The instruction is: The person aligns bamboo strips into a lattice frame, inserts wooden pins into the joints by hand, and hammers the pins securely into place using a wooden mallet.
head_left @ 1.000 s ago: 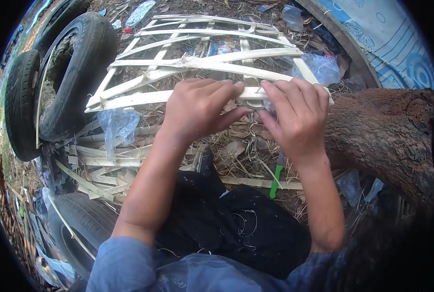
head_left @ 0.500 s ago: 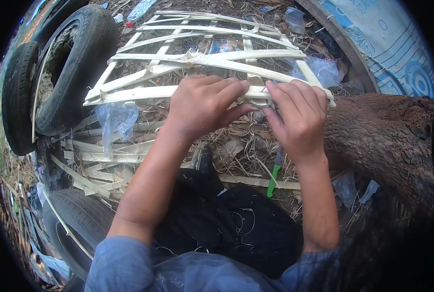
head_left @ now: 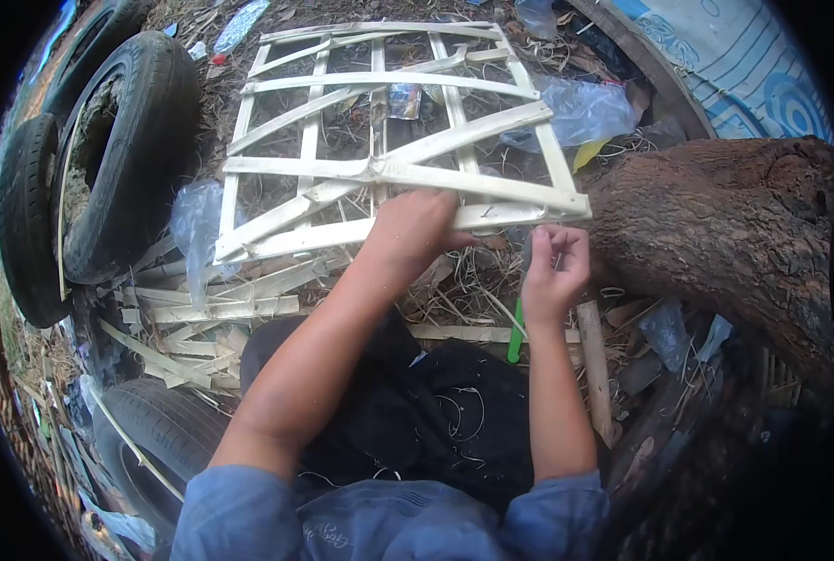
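Observation:
A lattice frame of pale split strips [head_left: 473, 179] is held over the littered ground in front of me. My left hand [head_left: 419, 224] grips its near strip around the middle, fingers wrapped over it and thumb below. Just below the frame's near right corner, apart from the strip, my right hand [head_left: 557, 266] has its fingers curled and pressed together; what it holds, if anything, is too small to make out. A green-handled knife [head_left: 516, 335] lies on the ground to the left of my right forearm.
Old tyres [head_left: 136, 154] stand at the left, with another tyre [head_left: 169, 421] lower down. A thick tree trunk [head_left: 716, 224] crosses the right side. Cut strips [head_left: 220, 309] lie beneath the frame's left side. A wooden stick [head_left: 594, 365] lies by my right forearm. Plastic bags [head_left: 580, 110] lie beyond.
The frame has shifted and its lattice shows more openly. My right hand has come off the near strip and moved down, its fingers now curled. My left hand has moved right, still gripping.

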### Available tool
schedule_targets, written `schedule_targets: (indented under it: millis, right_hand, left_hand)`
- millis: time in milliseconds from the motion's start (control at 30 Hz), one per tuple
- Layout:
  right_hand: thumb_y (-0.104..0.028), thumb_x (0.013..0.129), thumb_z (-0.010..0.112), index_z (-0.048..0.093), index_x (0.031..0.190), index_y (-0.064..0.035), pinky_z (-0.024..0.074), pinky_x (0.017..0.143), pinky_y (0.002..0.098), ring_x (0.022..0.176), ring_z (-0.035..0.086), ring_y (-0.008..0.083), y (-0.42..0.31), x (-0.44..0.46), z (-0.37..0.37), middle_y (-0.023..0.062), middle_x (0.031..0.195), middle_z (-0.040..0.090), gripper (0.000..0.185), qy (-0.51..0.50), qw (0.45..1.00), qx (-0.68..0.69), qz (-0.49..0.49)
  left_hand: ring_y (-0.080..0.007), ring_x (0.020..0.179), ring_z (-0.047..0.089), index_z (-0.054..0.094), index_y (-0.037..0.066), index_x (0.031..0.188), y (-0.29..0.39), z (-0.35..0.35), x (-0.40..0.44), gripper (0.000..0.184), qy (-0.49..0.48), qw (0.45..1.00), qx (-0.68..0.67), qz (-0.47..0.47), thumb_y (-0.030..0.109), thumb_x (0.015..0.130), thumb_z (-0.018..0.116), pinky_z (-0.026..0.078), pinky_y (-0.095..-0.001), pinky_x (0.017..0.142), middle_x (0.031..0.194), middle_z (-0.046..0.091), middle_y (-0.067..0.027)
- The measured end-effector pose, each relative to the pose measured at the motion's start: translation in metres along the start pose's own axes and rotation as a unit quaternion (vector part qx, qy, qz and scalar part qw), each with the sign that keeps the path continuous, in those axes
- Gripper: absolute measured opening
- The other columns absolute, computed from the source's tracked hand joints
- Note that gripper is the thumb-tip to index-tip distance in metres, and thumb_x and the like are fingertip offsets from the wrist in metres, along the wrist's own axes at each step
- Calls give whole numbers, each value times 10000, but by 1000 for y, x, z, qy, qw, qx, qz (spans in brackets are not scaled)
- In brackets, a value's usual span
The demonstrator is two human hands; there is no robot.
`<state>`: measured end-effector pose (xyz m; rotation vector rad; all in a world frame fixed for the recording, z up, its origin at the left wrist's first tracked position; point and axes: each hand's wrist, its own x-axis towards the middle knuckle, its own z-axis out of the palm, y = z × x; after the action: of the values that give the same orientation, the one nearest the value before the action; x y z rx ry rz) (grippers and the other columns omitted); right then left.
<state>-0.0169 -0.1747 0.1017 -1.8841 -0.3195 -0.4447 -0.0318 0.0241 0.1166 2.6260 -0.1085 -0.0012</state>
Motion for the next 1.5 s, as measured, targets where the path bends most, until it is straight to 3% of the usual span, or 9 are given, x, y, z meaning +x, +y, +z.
schedule_targets:
  millis: [67,200,267,400,600,733,1000,1333,1500]
  right_hand:
    - [-192,943,623,492,967,-41,464,724,251,764,584,118,18,-12,-4,86,919,629,202,-40,947,117,297]
    - [-312,992,532,503,1077,-17,514,599,274,782,636,143,1,-5,6,79,933,644,308,-35,799,298,520]
    - [-260,980,559,509,1096,-8,523,585,271,740,642,140,16,-2,16,81,895,647,282,5,827,317,464]
    - [-115,930,611,572,1031,8,461,533,222,633,617,107,27,29,15,79,817,674,164,-69,939,170,291]
    - [-112,925,617,558,1059,33,498,572,264,769,654,161,82,56,30,119,950,677,206,-112,905,111,394]
    - [-101,930,600,541,1065,67,533,486,286,736,674,194,119,37,37,161,931,669,223,-110,894,151,408]
    - [-176,956,589,495,1098,53,541,506,297,751,675,214,122,45,40,166,928,649,285,-152,877,122,440]
    - [-244,924,652,544,1017,41,529,475,288,658,657,182,115,39,43,124,838,642,318,-142,885,109,430]
    - [-360,923,639,560,950,42,495,402,255,535,631,146,88,55,44,109,731,641,411,-164,827,72,533]
  left_hand:
    - [-374,825,657,632,29,886,-8,18,6,474,-53,999,-7,-11,445,714,779,512,-478,714,817,669,-190]
    - [-389,787,656,654,15,843,-10,43,10,469,-52,998,-45,17,443,707,789,515,-470,711,796,662,-197]
    - [-370,740,660,644,15,839,-13,56,11,474,70,994,-57,63,435,686,801,524,-458,683,748,657,-185]
    - [-373,703,651,621,11,810,-6,52,24,510,129,986,-89,60,466,672,806,518,-447,640,733,645,-185]
    - [-380,730,649,607,21,803,-25,93,57,504,152,981,-118,22,471,678,798,512,-456,664,732,635,-184]
    - [-376,793,665,625,7,859,-40,107,51,498,20,998,-31,-57,467,731,767,523,-460,708,828,674,-200]
    - [-314,674,668,597,74,822,-51,117,55,472,61,997,50,-8,542,810,653,464,-454,750,673,666,-131]
    - [-321,652,653,610,73,785,-52,116,55,524,71,996,47,-13,593,835,586,448,-444,744,641,649,-135]
    - [-327,652,652,617,77,797,-49,110,55,511,35,998,43,-28,583,851,574,455,-448,753,649,654,-137]
